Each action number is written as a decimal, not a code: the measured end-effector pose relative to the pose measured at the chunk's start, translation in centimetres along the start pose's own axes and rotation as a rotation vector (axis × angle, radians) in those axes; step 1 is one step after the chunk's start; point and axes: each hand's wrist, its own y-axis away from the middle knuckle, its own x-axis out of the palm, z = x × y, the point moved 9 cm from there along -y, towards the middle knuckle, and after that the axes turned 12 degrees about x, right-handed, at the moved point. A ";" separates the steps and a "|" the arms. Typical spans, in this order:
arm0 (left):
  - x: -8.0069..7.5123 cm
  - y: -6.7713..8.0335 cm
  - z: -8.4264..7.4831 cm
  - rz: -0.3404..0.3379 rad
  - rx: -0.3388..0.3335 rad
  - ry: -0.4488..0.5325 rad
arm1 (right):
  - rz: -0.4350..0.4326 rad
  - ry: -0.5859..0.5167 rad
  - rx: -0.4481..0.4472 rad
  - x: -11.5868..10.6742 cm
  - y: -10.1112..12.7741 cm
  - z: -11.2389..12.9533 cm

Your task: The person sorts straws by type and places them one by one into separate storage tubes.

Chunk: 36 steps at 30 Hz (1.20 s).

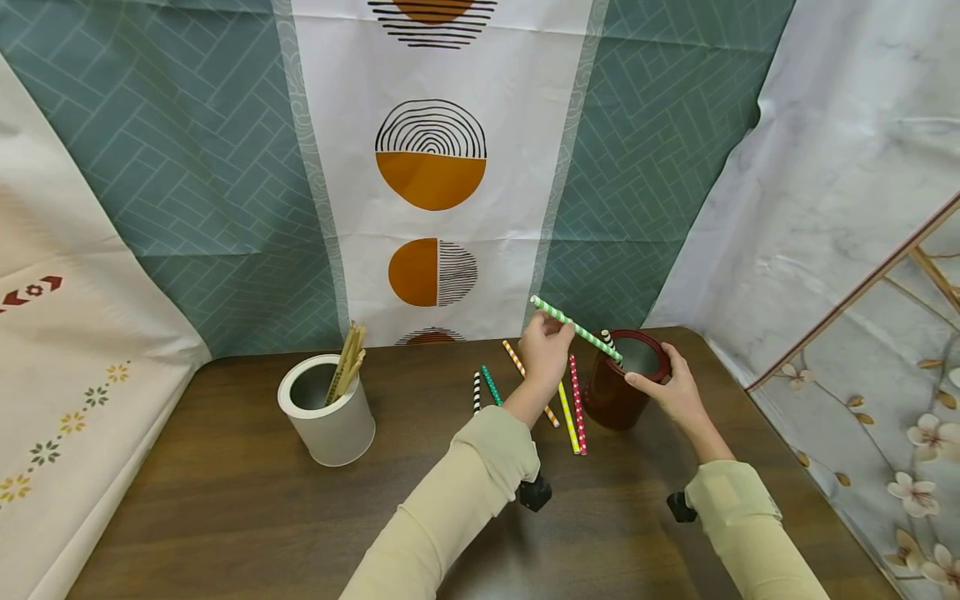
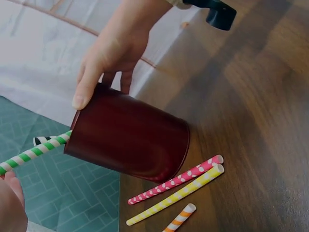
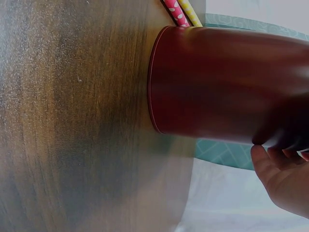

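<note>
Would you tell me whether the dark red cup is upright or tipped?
Upright: the dark red cup stands on the table, mouth up.

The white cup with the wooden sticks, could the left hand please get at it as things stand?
Probably not at once: the left hand holds a green straw, its tip at the red cup. The table between it and the white cup lies bare, so the way itself looks free.

Two cups stand on the table point(image 1: 225, 500): one white cup point(image 1: 327, 412) and one dark red cup point(image 1: 622, 379). Five straws lie loose on the table: black-striped point(image 1: 476, 392), teal point(image 1: 491, 385), orange point(image 1: 515, 358), yellow point(image 1: 570, 421), pink point(image 1: 577, 404). One green-striped straw point(image 1: 573, 327) is held up.
</note>
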 end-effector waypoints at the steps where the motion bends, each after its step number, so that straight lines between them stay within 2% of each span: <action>1: 0.2 0.0 -0.1 0.009 0.009 -0.010 | 0.000 0.000 0.000 0.0 0.0 0.0; 9: 1.3 0.3 -0.4 0.078 0.058 -0.074 | 0.017 -0.013 0.012 0.0 0.0 0.0; 20: 2.3 1.1 0.1 0.140 0.045 -0.173 | 0.034 -0.033 0.022 0.1 0.1 0.1; 23: 2.6 1.3 0.2 0.176 0.045 -0.192 | 0.039 -0.034 0.023 0.2 0.2 0.1; 26: 2.9 1.6 0.9 0.231 0.014 -0.180 | 0.037 -0.027 0.020 0.2 0.2 0.1; 31: 2.6 1.8 2.7 0.296 -0.078 -0.115 | 0.028 -0.017 0.012 0.2 0.2 0.2; 36: 1.1 1.1 4.0 0.292 -0.064 -0.112 | 0.016 -0.021 0.007 0.1 0.1 0.0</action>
